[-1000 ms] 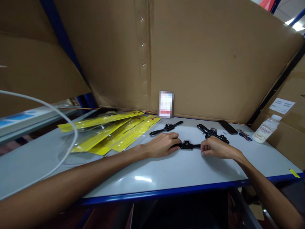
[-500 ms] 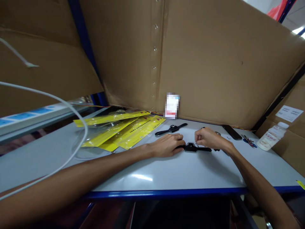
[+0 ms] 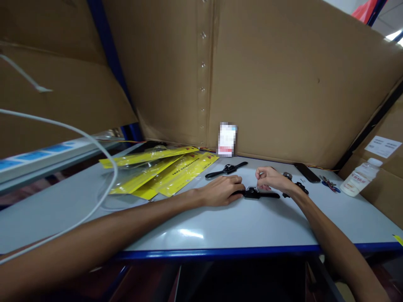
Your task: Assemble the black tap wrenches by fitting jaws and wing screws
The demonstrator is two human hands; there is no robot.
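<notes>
A black spokeshave lies on the grey table, its two handles pointing left and right. My left hand is closed around its left handle, pressing it near the tabletop. Over the middle of the tool, my right hand is closed in a pinch. Something small and shiny shows by its fingertips, too small to make out. Behind my left hand rests a second black spokeshave. Black metal parts lie beside my right wrist, which partly hides them.
Yellow-backed clear packages are piled at left. A lit phone screen leans against the cardboard wall. Right of my hands are a dark phone, pliers and a white bottle. A white cable loops at left.
My right hand has moved slightly, its fingertips now closer to the middle of the spokeshave. More black parts show beside that wrist. My left hand keeps its hold.
</notes>
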